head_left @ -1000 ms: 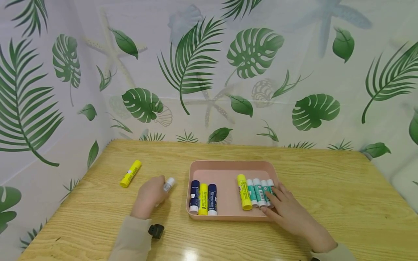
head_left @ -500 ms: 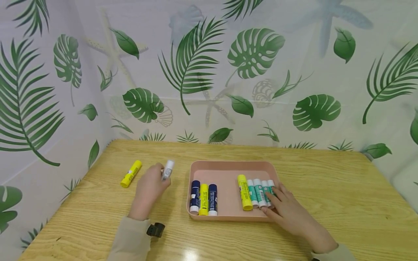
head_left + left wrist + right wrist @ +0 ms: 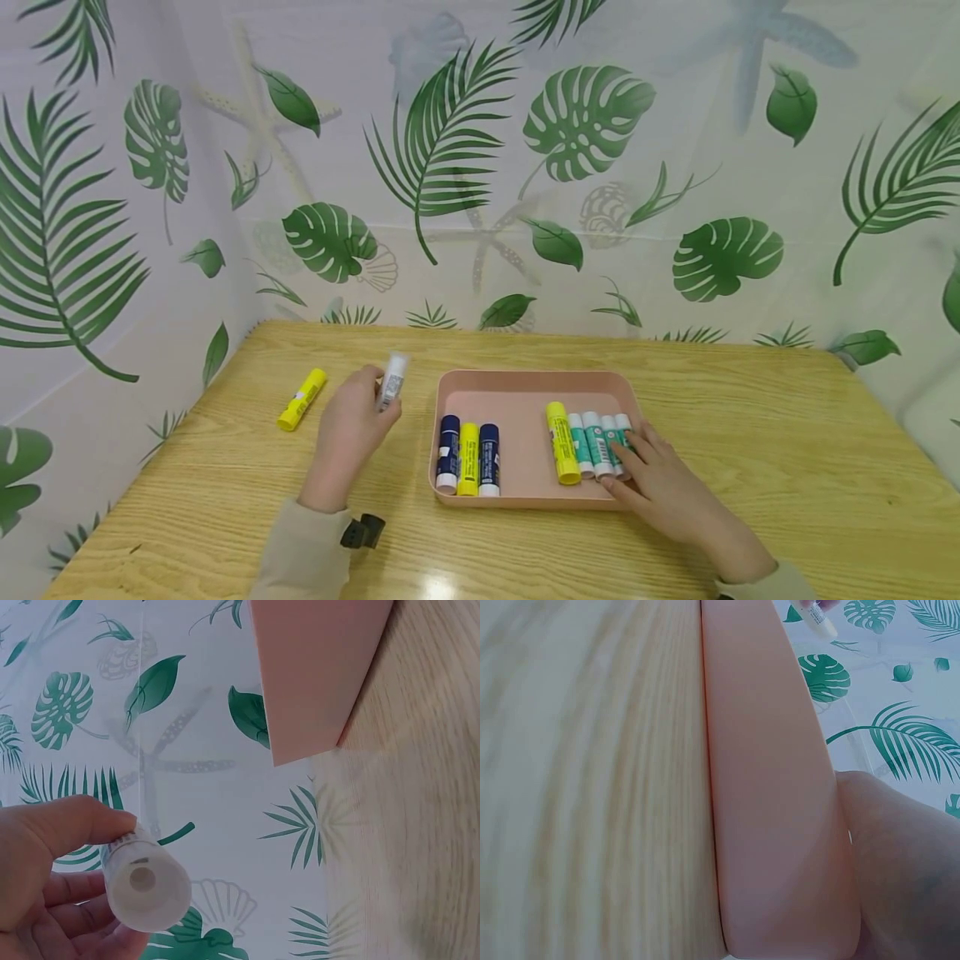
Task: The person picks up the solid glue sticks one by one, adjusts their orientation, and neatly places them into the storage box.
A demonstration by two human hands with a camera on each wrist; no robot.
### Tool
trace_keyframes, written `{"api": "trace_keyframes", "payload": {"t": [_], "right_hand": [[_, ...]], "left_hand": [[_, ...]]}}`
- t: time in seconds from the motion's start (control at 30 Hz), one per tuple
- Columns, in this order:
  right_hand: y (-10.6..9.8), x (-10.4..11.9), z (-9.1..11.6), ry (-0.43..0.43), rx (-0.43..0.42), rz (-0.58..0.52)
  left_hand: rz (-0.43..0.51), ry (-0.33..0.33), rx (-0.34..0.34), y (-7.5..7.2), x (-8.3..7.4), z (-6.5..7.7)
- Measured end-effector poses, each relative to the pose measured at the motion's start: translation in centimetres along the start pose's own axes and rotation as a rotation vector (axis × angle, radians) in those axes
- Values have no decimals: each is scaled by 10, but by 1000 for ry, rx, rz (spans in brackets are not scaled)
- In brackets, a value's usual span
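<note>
My left hand (image 3: 352,421) pinches a white glue stick (image 3: 393,382) between thumb and fingers, above the table left of the pink tray (image 3: 525,502). In the left wrist view, the round end of that glue stick (image 3: 154,892) faces the camera, with the thumb on top. My right hand (image 3: 667,483) rests over the tray's right front corner, its fingers touching the green glue sticks (image 3: 596,446) lying there. Beside these lies a yellow glue stick (image 3: 562,443). At the tray's left end, two navy glue sticks (image 3: 447,450) flank another yellow glue stick (image 3: 468,458).
One more yellow glue stick (image 3: 302,400) lies on the wooden table (image 3: 787,433), left of my left hand. Behind the table hangs a leaf-patterned cloth (image 3: 487,167). Between the tray's two groups, its pink floor shows.
My left hand has raised the white glue stick, moving it farther back and tilting it more upright, then slightly right. The right hand and the tray stay put.
</note>
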State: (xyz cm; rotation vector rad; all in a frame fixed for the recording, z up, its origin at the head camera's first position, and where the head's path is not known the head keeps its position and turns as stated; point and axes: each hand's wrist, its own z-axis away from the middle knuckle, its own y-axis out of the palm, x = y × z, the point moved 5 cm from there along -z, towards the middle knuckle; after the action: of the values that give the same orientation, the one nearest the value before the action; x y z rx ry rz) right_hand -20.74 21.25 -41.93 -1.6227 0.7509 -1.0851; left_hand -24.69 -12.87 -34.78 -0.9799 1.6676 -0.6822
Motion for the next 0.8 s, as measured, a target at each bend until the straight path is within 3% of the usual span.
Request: {"api": "trace_keyframes", "payload": {"t": [0.23, 0.8], "right_hand": [[-1, 1, 1, 7, 6, -2], [-2, 2, 1, 5, 7, -10]], "left_hand": [[-4, -3, 13, 3, -2, -1], [-10, 20, 123, 24, -21, 4]]}}
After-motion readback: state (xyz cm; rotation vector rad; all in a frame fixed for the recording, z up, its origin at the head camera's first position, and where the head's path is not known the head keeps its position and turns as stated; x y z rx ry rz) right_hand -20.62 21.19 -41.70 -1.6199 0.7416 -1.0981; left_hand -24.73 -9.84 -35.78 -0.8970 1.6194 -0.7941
